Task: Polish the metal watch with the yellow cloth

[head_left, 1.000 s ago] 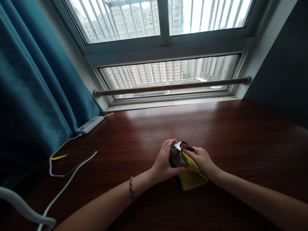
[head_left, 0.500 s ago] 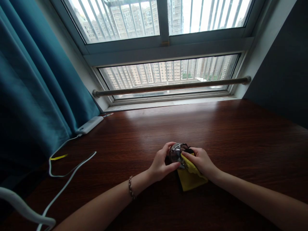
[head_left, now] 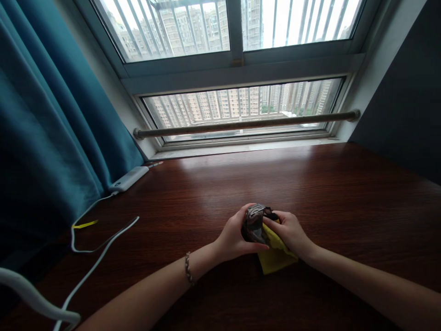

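Note:
A shiny, dark, rounded object (head_left: 254,226) with bright reflections and a thin black part at its upper right stands between my hands, low over the middle of the table. Its kind cannot be made out. My left hand (head_left: 236,234) curves around its left side, fingers behind and thumb stretched across the front. My right hand (head_left: 288,232) grips a yellow cloth (head_left: 277,261) at the object's right side, the thumb on top. The cloth's lower part hangs or lies below the hands. The right fingertips are hidden behind cloth and object.
The brown wooden table (head_left: 193,184) runs to the window sill. A white power strip (head_left: 129,179) lies by the blue curtain (head_left: 69,115). White cables (head_left: 99,259) and a yellow strip (head_left: 85,225) lie at left. A metal rail (head_left: 248,124) crosses the window.
The shiny object has turned slightly between my hands. My left thumb has slid right, farther across its front. The right hand stays nearly in place with the cloth.

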